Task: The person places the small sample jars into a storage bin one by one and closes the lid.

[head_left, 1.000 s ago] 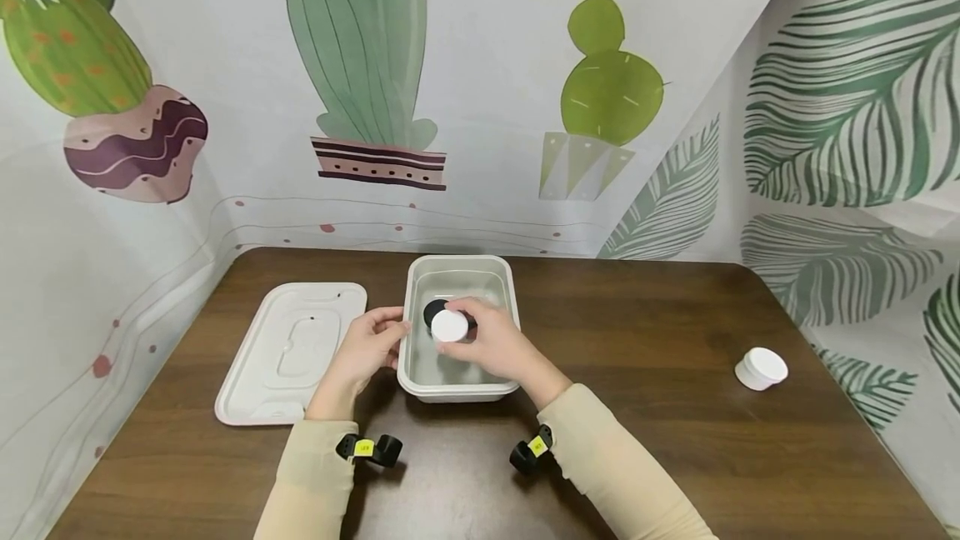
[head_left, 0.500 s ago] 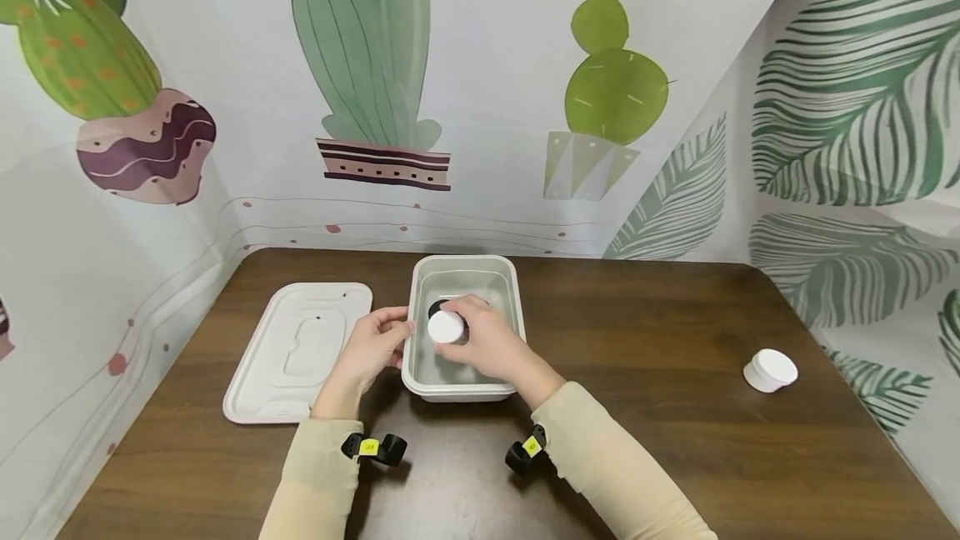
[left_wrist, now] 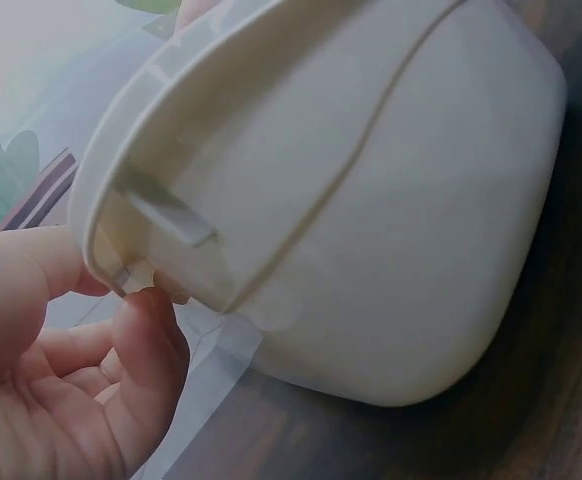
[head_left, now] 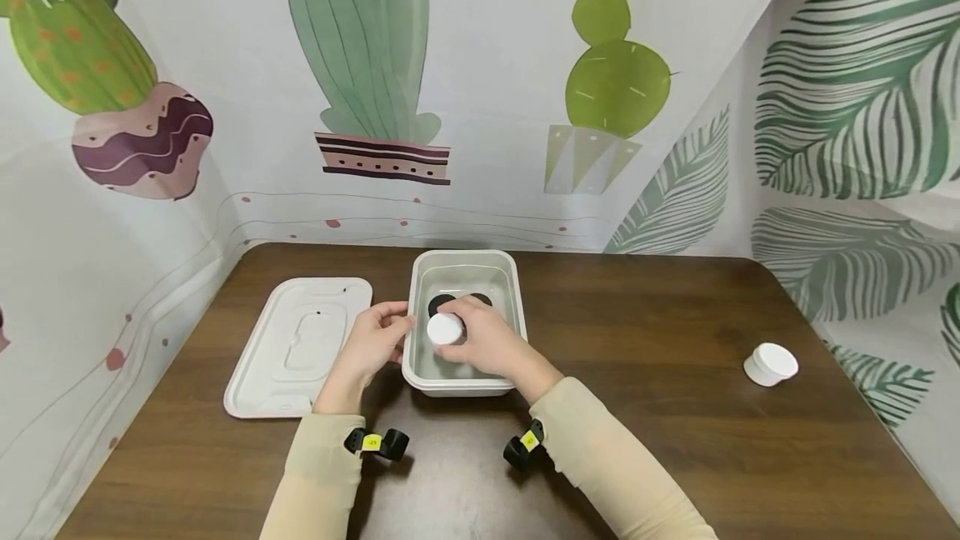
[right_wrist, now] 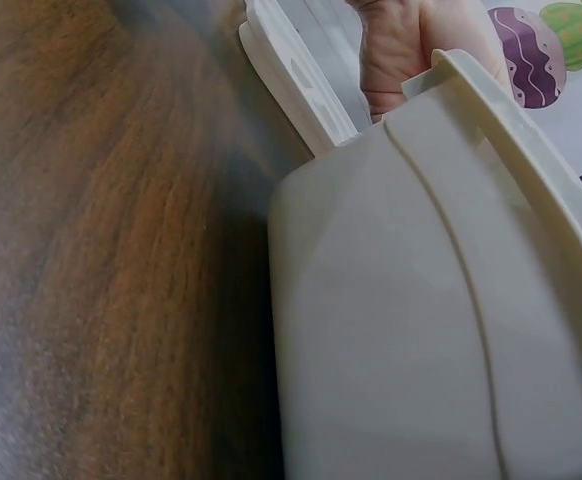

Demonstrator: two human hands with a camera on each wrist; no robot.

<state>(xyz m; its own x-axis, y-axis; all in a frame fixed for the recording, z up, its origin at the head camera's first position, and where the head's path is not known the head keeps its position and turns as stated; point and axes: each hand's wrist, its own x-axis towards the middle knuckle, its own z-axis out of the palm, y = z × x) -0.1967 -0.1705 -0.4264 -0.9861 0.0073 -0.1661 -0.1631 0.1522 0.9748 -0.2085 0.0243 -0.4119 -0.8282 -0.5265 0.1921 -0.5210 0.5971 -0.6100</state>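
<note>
A light grey plastic box (head_left: 459,382) stands uncovered on the table in the head view. My left hand (head_left: 372,344) pinches its left rim between thumb and fingers; the left wrist view shows this grip (left_wrist: 81,350) from close by. Inside the box, my right hand (head_left: 487,338) holds a small white-topped round jar (head_left: 445,329) by its sides. Behind that jar lie two black round things, one on the left (head_left: 439,304) and one on the right (head_left: 482,299), partly covered by the right hand. In the right wrist view the box wall (right_wrist: 381,320) hides most of the right hand's work.
A white lid (head_left: 300,348) lies flat on the table left of the box. Another small white jar (head_left: 770,364) stands far to the right on the brown table (head_left: 637,340). A printed cloth (head_left: 495,107) hangs behind the table's back edge.
My right hand and the jar have shifted slightly left within the box. More of the black round things shows behind them. My left hand keeps its place on the rim.
</note>
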